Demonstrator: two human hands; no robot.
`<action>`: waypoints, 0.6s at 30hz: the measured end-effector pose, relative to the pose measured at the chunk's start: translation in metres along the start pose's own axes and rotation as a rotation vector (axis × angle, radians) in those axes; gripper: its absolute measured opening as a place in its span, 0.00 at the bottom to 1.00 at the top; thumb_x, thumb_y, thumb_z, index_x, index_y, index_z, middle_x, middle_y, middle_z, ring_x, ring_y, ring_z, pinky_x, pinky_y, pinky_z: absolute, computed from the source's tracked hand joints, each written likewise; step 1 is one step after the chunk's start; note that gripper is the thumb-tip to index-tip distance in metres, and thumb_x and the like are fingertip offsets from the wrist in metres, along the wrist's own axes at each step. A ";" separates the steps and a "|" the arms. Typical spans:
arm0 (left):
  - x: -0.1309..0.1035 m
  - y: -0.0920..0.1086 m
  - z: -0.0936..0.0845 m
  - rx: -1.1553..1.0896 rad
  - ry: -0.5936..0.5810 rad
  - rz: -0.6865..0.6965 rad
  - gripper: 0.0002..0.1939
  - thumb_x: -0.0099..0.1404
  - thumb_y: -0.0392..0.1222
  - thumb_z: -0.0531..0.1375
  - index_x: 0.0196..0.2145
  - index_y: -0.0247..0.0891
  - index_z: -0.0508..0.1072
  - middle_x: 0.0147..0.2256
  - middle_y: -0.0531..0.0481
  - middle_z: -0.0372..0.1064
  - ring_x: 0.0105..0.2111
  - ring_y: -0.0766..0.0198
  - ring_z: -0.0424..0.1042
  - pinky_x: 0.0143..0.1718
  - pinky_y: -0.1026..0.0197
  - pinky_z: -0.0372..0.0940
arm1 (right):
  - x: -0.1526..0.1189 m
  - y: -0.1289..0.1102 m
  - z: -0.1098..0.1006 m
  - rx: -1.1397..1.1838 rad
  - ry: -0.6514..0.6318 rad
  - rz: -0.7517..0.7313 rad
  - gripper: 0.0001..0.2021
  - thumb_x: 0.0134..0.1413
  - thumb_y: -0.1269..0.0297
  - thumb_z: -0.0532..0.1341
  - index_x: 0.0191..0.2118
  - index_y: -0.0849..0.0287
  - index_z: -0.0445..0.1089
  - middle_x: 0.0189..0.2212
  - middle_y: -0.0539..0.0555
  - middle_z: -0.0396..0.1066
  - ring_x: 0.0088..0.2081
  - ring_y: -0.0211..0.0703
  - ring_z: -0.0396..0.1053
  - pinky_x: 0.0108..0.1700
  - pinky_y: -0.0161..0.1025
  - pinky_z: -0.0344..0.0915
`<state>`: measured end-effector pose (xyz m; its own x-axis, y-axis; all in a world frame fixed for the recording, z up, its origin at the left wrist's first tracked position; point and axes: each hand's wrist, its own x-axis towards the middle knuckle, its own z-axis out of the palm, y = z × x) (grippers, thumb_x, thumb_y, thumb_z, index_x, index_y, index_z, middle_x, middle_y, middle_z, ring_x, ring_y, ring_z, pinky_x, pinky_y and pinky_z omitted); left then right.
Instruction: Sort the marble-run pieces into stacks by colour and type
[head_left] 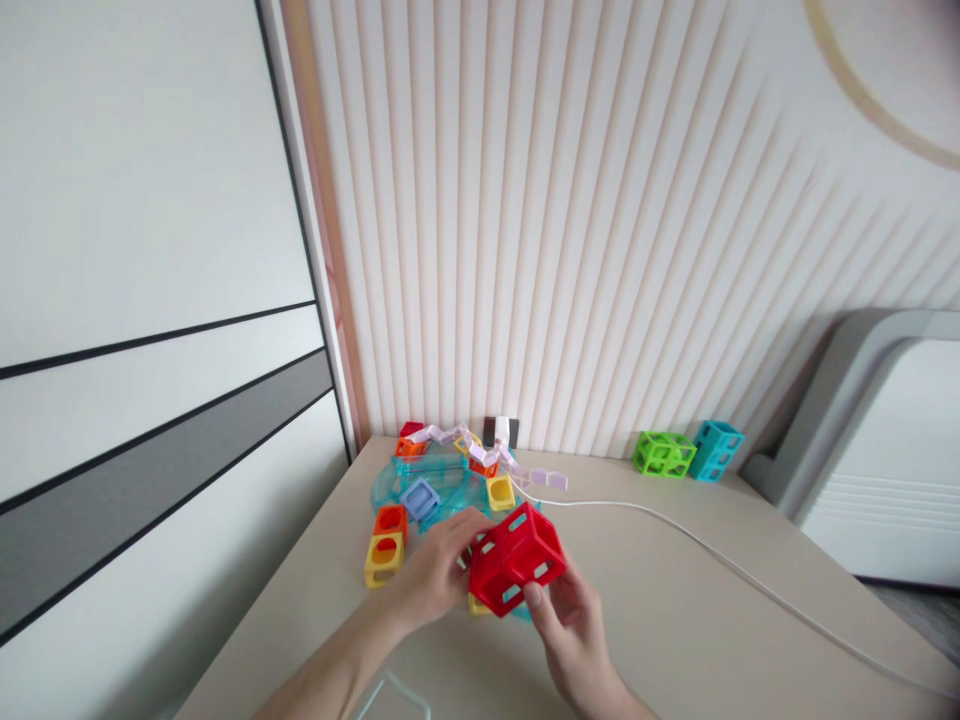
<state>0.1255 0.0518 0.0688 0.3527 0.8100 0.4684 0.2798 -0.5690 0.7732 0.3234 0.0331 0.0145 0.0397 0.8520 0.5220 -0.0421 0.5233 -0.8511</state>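
Our left hand [439,565] and right hand [571,622] frame a red block [517,558] above the tabletop [675,620]

Taking the clock from the red block, we see smooth beige tabletop running back to a fluted, off-white wall [450,250] at twelve. Toward ten rises a white cabinet front [150,150] crossed by black lines and a grey band. Between two and three stands a white panel with a grey frame [892,450], and high at one a gold curve [862,105] arcs over the wall. Low at twelve, a white plug-like piece [502,430] sits before a black plate; a white cord [637,505] sweeps from near it to between three and four.

Near the wall at two, a green block [665,454] and a turquoise block [717,450] stand side by side. Clear turquoise pieces [388,487] lie heaped toward ten and eleven, with a blue block [420,499] among them and a lilac chain [487,455] across the back. At nine we have a yellow cube [384,560] beside an orange cube [391,519].

Our red block's long axis slants from eight to two, openings lining both visible long sides. Our right hand grips it, thumb on the lower side, fingers behind. Our left hand bends in at its left end, fingertips partly hidden; we cannot tell whether they grip.
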 end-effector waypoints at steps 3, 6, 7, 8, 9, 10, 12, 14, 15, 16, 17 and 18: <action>0.008 -0.002 -0.035 0.036 -0.026 0.046 0.13 0.64 0.39 0.64 0.47 0.44 0.79 0.41 0.45 0.79 0.27 0.63 0.75 0.33 0.62 0.71 | 0.007 -0.003 -0.004 0.077 0.165 -0.008 0.17 0.59 0.52 0.67 0.50 0.55 0.76 0.43 0.60 0.81 0.43 0.55 0.80 0.43 0.46 0.77; 0.030 -0.029 -0.076 0.157 0.292 -0.115 0.11 0.64 0.48 0.63 0.40 0.40 0.79 0.34 0.46 0.79 0.28 0.61 0.77 0.36 0.61 0.72 | 0.012 -0.004 -0.008 0.092 0.289 -0.014 0.13 0.60 0.53 0.66 0.42 0.57 0.78 0.38 0.59 0.82 0.36 0.51 0.80 0.38 0.42 0.77; 0.041 -0.042 -0.090 0.216 0.415 -0.261 0.13 0.66 0.50 0.60 0.41 0.39 0.78 0.33 0.47 0.78 0.31 0.59 0.77 0.38 0.60 0.72 | 0.013 -0.004 -0.009 0.090 0.305 -0.014 0.13 0.60 0.53 0.66 0.42 0.57 0.78 0.38 0.59 0.82 0.36 0.51 0.80 0.38 0.42 0.77; 0.053 -0.057 -0.104 0.244 0.471 -0.334 0.15 0.69 0.50 0.57 0.43 0.37 0.76 0.33 0.46 0.78 0.34 0.57 0.78 0.41 0.59 0.72 | 0.014 -0.004 -0.009 0.089 0.303 -0.013 0.13 0.60 0.53 0.66 0.43 0.57 0.78 0.38 0.59 0.82 0.37 0.52 0.80 0.39 0.42 0.76; 0.065 -0.072 -0.116 0.262 0.490 -0.385 0.16 0.70 0.49 0.55 0.43 0.35 0.76 0.35 0.45 0.78 0.38 0.54 0.78 0.43 0.57 0.72 | 0.014 -0.005 -0.009 0.087 0.290 -0.014 0.13 0.60 0.53 0.66 0.43 0.57 0.78 0.39 0.59 0.82 0.37 0.52 0.80 0.39 0.42 0.77; 0.077 -0.086 -0.126 0.281 0.493 -0.446 0.15 0.70 0.48 0.57 0.42 0.34 0.76 0.36 0.44 0.78 0.41 0.52 0.77 0.45 0.55 0.71 | 0.014 -0.006 -0.008 0.084 0.273 -0.016 0.14 0.60 0.53 0.66 0.44 0.56 0.77 0.39 0.59 0.82 0.38 0.52 0.80 0.40 0.42 0.77; 0.094 -0.112 -0.141 0.302 0.464 -0.572 0.14 0.69 0.48 0.60 0.42 0.33 0.76 0.41 0.42 0.77 0.45 0.48 0.76 0.47 0.52 0.71 | 0.012 -0.008 -0.007 0.068 0.238 -0.028 0.13 0.60 0.52 0.66 0.44 0.54 0.77 0.40 0.59 0.82 0.37 0.53 0.80 0.39 0.44 0.77; 0.103 -0.133 -0.148 0.297 0.415 -0.671 0.17 0.70 0.47 0.61 0.52 0.35 0.72 0.51 0.44 0.72 0.47 0.53 0.74 0.47 0.47 0.72 | 0.009 -0.008 -0.006 0.038 0.212 -0.046 0.13 0.59 0.52 0.66 0.43 0.53 0.77 0.39 0.58 0.82 0.35 0.53 0.80 0.39 0.46 0.78; 0.105 -0.142 -0.148 0.291 0.393 -0.716 0.18 0.70 0.46 0.61 0.54 0.36 0.71 0.53 0.44 0.71 0.48 0.52 0.74 0.47 0.47 0.72 | 0.008 -0.007 -0.007 0.023 0.202 -0.056 0.12 0.59 0.52 0.66 0.43 0.53 0.76 0.39 0.58 0.82 0.35 0.54 0.80 0.39 0.47 0.78; 0.105 -0.151 -0.147 0.283 0.373 -0.760 0.18 0.70 0.46 0.61 0.54 0.36 0.71 0.53 0.44 0.70 0.48 0.52 0.74 0.48 0.46 0.72 | 0.005 -0.005 -0.007 0.012 0.190 -0.061 0.12 0.59 0.52 0.66 0.44 0.52 0.76 0.39 0.58 0.82 0.35 0.54 0.80 0.39 0.47 0.78; 0.105 -0.159 -0.146 0.272 0.352 -0.802 0.18 0.70 0.46 0.61 0.55 0.37 0.70 0.54 0.44 0.70 0.49 0.52 0.74 0.48 0.46 0.72 | 0.003 -0.001 -0.008 0.004 0.177 -0.066 0.13 0.59 0.53 0.66 0.46 0.51 0.76 0.41 0.58 0.81 0.37 0.55 0.80 0.40 0.48 0.78; 0.104 -0.167 -0.143 0.259 0.334 -0.841 0.18 0.70 0.46 0.61 0.55 0.37 0.71 0.53 0.44 0.70 0.49 0.52 0.74 0.48 0.46 0.72 | 0.001 0.003 -0.008 0.000 0.164 -0.072 0.15 0.59 0.53 0.66 0.49 0.51 0.76 0.44 0.59 0.81 0.40 0.57 0.80 0.42 0.49 0.79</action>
<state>-0.0122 0.2515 0.0495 -0.3181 0.9454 -0.0713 0.5304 0.2398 0.8131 0.3317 0.0353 0.0120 0.2045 0.7989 0.5656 -0.0337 0.5832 -0.8117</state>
